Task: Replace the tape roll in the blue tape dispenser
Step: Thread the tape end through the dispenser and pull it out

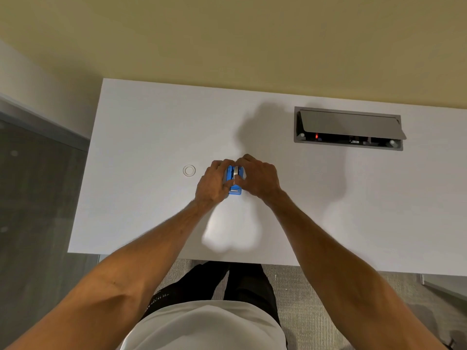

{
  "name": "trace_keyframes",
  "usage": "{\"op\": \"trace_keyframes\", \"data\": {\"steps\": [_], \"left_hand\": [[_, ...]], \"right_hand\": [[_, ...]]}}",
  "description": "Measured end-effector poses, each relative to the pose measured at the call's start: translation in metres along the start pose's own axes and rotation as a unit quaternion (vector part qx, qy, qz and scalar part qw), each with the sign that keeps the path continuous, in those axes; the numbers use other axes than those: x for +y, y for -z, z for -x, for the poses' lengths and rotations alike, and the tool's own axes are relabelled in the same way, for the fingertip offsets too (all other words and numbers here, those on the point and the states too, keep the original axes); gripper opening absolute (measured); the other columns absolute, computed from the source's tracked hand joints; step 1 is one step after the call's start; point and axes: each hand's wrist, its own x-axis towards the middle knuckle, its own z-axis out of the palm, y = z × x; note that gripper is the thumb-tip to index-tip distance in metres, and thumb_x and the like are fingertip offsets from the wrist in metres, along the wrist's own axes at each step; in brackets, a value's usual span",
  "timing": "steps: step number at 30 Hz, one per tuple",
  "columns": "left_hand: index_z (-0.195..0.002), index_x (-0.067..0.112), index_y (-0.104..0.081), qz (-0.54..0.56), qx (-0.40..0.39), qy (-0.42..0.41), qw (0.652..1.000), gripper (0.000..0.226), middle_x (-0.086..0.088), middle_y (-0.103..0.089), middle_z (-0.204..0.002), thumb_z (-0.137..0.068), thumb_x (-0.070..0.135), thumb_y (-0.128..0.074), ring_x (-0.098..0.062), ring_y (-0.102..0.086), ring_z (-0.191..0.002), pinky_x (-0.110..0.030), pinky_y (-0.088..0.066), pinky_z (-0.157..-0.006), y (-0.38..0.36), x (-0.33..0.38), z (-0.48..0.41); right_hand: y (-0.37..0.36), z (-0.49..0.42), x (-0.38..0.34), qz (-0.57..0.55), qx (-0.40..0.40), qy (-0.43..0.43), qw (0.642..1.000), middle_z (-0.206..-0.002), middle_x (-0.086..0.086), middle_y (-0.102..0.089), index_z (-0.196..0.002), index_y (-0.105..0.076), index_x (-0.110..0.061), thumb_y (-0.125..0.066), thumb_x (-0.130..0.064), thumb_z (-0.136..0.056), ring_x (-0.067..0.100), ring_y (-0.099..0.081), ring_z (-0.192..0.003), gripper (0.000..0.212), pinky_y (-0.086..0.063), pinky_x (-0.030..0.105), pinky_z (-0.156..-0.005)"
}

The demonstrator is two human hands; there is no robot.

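Observation:
The blue tape dispenser [234, 189] stands on the white table [141, 137], near its middle. My left hand [213, 183] grips its left side. My right hand [259, 176] wraps its right side, thumb pressing on a pale tape roll [236, 170] seated between the blue walls. A metal cutter strip shows at the dispenser's near end. To the left of my left hand a clear tape roll [189, 170] lies flat on the table, apart from both hands. Fingers hide most of the dispenser's sides.
A grey cable box [348, 127] with its lid propped open is set into the table at the back right. The yellow wall runs behind the table. The table's left and near edges drop to grey carpet.

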Motion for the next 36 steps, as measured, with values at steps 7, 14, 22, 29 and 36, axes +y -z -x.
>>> {"op": "trace_keyframes", "data": {"steps": [7, 14, 22, 29, 36], "left_hand": [[-0.146, 0.017, -0.054, -0.009, -0.005, 0.014, 1.000, 0.056, -0.012, -0.063, -0.138, -0.096, 0.033, -0.074, -0.032, -0.063, -0.126, -0.049, -0.060, -0.102, -0.001, 0.004, -0.009], [-0.146, 0.020, -0.052, 0.001, -0.001, 0.026, 1.000, 0.059, -0.013, -0.060, -0.139, -0.093, 0.031, -0.077, -0.033, -0.063, -0.124, -0.051, -0.059, -0.103, -0.004, 0.003, -0.010], [-0.145, 0.015, -0.056, 0.037, 0.010, 0.024, 0.999, 0.055, -0.013, -0.067, -0.133, -0.097, 0.036, -0.074, -0.031, -0.064, -0.121, -0.047, -0.057, -0.108, -0.006, 0.003, -0.007], [-0.148, 0.015, -0.057, 0.040, 0.015, 0.012, 0.999, 0.057, -0.012, -0.068, -0.134, -0.098, 0.038, -0.074, -0.030, -0.065, -0.123, -0.044, -0.058, -0.106, -0.006, -0.002, -0.003], [-0.147, 0.018, -0.057, 0.022, 0.014, 0.009, 1.000, 0.054, -0.007, -0.069, -0.133, -0.097, 0.032, -0.075, -0.028, -0.064, -0.123, -0.047, -0.058, -0.103, -0.007, -0.002, -0.002]], "right_hand": [[0.001, -0.004, 0.001, -0.004, 0.019, 0.007, 1.000, -0.104, -0.006, -0.075, -0.114, -0.074, -0.024, -0.061, -0.046, -0.102, 0.019, -0.072, -0.075, 0.029, -0.057, 0.029, -0.067], [0.001, -0.007, 0.007, -0.017, 0.015, 0.001, 1.000, -0.104, -0.007, -0.076, -0.115, -0.076, -0.027, -0.054, -0.044, -0.107, 0.017, -0.073, -0.080, 0.029, -0.056, 0.028, -0.070], [-0.002, 0.000, 0.008, -0.006, 0.014, 0.017, 1.000, -0.107, -0.007, -0.075, -0.115, -0.072, -0.022, -0.064, -0.045, -0.098, 0.019, -0.072, -0.077, 0.030, -0.063, 0.034, -0.071], [0.000, 0.000, 0.007, 0.013, 0.009, 0.037, 0.999, -0.105, -0.006, -0.074, -0.113, -0.073, -0.022, -0.066, -0.053, -0.094, 0.020, -0.070, -0.072, 0.036, -0.061, 0.033, -0.067], [-0.002, 0.000, -0.001, 0.042, 0.031, 0.052, 0.997, -0.097, -0.002, -0.074, -0.112, -0.076, -0.019, -0.067, -0.046, -0.096, 0.023, -0.068, -0.062, 0.032, -0.057, 0.032, -0.059]]}}
